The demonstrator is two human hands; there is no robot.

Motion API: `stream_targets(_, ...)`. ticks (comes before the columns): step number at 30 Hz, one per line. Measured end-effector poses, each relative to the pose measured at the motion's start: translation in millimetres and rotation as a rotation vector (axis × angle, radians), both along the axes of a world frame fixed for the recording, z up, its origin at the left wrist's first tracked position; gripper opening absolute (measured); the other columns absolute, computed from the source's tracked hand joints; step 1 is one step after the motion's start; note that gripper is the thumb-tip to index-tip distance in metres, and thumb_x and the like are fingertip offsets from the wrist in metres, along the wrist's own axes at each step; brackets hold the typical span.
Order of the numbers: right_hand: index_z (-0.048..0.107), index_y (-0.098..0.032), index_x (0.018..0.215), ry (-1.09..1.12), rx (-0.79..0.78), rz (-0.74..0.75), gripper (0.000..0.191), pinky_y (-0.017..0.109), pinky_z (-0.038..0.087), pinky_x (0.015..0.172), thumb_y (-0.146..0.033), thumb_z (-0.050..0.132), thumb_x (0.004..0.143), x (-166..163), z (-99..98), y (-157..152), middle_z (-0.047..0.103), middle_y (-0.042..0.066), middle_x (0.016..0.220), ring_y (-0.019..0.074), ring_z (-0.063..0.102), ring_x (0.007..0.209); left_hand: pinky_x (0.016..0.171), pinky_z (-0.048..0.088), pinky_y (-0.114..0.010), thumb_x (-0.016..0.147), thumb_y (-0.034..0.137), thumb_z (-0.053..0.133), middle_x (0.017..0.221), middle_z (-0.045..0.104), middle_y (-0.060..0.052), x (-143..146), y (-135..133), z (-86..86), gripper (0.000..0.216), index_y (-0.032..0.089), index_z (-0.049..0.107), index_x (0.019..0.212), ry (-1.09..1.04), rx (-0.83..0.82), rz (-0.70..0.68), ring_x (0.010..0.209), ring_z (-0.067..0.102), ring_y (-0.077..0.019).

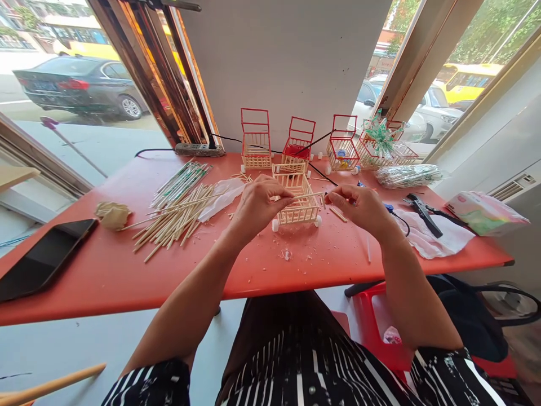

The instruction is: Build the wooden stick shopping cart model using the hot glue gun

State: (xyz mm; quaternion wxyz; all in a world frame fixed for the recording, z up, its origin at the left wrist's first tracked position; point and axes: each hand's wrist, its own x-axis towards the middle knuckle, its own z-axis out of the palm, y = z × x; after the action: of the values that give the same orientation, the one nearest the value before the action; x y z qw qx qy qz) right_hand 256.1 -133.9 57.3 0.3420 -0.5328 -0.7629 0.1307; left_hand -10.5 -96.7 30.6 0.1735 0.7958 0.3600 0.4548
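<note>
My left hand (262, 198) is closed in a pinch on a thin pale wooden stick (310, 195) that points across to the right. My right hand (359, 206), also pinched, is at the stick's far end, with a short stick piece (324, 201) at its fingertips; whether the two pieces are joined I cannot tell. Below and behind both hands, a small unpainted cart made of sticks (298, 214) stands on white wheels, partly covered by my left fingers. A few short cut sticks (338, 215) lie beside the cart, under my right hand.
Small red-framed carts (256, 135) line the back of the red table (169, 293). At left lie a pile of sticks (173, 223), patterned sticks (181, 183) and a phone (46, 254). At right are a glue gun (425, 214), a cloth (443, 239) and a tissue pack (486, 211).
</note>
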Motion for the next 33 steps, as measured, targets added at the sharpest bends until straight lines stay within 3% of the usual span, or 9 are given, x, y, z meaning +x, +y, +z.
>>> stream_targets(10, 0.078, -0.021, 0.085, 0.178, -0.021, 0.021, 0.027, 0.031, 0.048, 0.074, -0.043, 0.067, 0.096, -19, -28.8, 2, 0.083, 0.004, 0.084, 0.0174, 0.069, 0.073, 0.094, 0.053, -0.041, 0.090, 0.026, 0.077, 0.089, 0.083, -0.005, 2, 0, -2.0, 0.009, 0.024, 0.085, 0.086, 0.063, 0.005, 0.001, 0.096, 0.072, -0.0262)
stream_targets(18, 0.078, -0.020, 0.086, 0.194, 0.003, 0.029, 0.029, 0.029, 0.044, 0.066, -0.045, 0.069, 0.098, -24, -36.1, 2, 0.082, 0.004, 0.079, 0.0146, 0.064, 0.064, 0.098, 0.052, -0.042, 0.095, 0.017, 0.075, 0.100, 0.084, -0.006, 8, -1, -6.6, 0.028, 0.026, 0.084, 0.120, 0.188, 0.063, -0.006, 0.102, 0.074, -0.0261)
stream_targets(25, 0.076, -0.020, 0.084, 0.223, -0.003, 0.063, 0.046, 0.029, 0.040, 0.064, -0.063, 0.068, 0.097, -31, -32.9, -2, 0.079, 0.003, 0.075, 0.0133, 0.059, 0.061, 0.092, 0.053, -0.039, 0.102, 0.017, 0.065, 0.110, 0.084, -0.008, 9, 1, -12.5, 0.032, 0.028, 0.082, 0.127, 0.250, 0.192, -0.064, 0.102, 0.074, -0.0252)
stream_targets(33, 0.074, -0.021, 0.084, 0.256, 0.049, 0.064, 0.041, 0.030, 0.040, 0.065, -0.057, 0.065, 0.101, -35, -42.3, -3, 0.076, 0.002, 0.072, 0.0139, 0.057, 0.062, 0.088, 0.054, -0.035, 0.102, 0.015, 0.064, 0.104, 0.084, -0.007, 9, 1, -15.0, 0.032, 0.025, 0.082, 0.127, 0.255, 0.236, -0.093, 0.094, 0.075, -0.0229)
